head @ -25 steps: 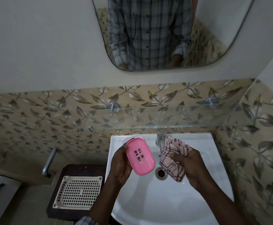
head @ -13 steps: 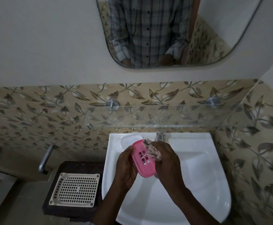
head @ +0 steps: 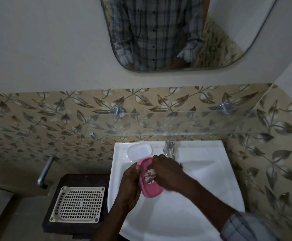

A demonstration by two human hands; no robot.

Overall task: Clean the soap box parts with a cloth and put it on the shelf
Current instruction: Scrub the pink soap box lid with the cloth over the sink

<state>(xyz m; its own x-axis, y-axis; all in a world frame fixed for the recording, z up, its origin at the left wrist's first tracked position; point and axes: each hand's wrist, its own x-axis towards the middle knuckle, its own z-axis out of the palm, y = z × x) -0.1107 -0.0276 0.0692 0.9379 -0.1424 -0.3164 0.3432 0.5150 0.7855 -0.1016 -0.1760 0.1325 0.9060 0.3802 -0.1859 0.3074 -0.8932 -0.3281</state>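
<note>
Over the sink (head: 202, 197): pink soap box part (head: 151, 186) in my left hand (head: 130, 186), fingers curled around its long edge, thumb on the rim. Right hand (head: 167, 173) bears down from above, fingers bunched on the cloth (head: 150, 176), pressing it into the tray. Light, stiff plastic, probably slippery if wet; best gripped by the edges. White part (head: 139, 150) lies on the sink ledge. Glass shelf (head: 194, 124) just above.

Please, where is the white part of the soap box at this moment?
In the head view, the white part lies on the sink's back-left rim, left of the tap and just behind the pink part in the left hand.
</note>
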